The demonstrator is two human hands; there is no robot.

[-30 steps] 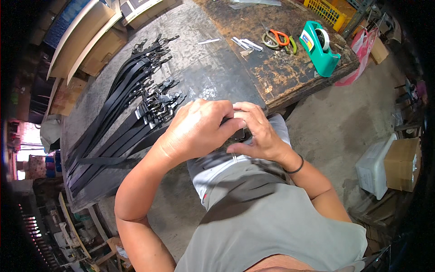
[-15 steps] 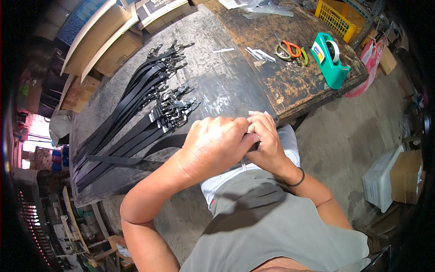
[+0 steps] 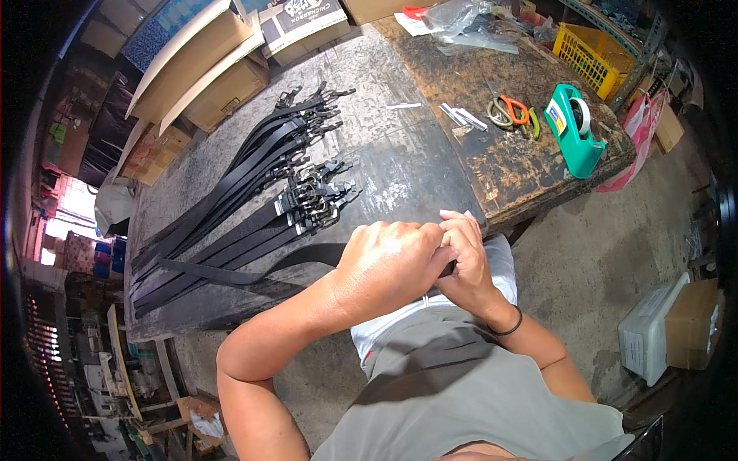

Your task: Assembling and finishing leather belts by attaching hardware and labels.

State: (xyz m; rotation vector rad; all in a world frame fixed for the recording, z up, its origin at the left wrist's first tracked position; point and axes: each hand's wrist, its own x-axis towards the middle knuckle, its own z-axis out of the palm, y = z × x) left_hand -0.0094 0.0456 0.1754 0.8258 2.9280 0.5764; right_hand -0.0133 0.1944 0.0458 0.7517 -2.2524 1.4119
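My left hand (image 3: 388, 261) is closed around a black strap (image 3: 307, 255), its knuckles facing up. My right hand (image 3: 470, 269), with a dark band at the wrist, is closed against it on the same strap's end. Both hands meet in front of my waist at the table's near edge, and what lies between the fingers is mostly hidden. From my left hand the strap's loose length runs left over the table, curving and folding. Beyond it lie bundles of black straps (image 3: 231, 230) with metal buckles and hooks (image 3: 311, 196) at their right ends.
On the worn table (image 3: 400, 161) are white strips (image 3: 461, 117), orange-handled scissors (image 3: 513, 110) and a green tape dispenser (image 3: 573, 134). Cardboard boxes (image 3: 223, 96) stand along the far left edge. A yellow crate (image 3: 588, 58) sits at the back right; a plastic bin (image 3: 649, 330) is on the floor.
The whole view has shifted, so the table and my hands sit lower and slightly further right. Both hands keep hold of the strap, with little visible change in their grip.
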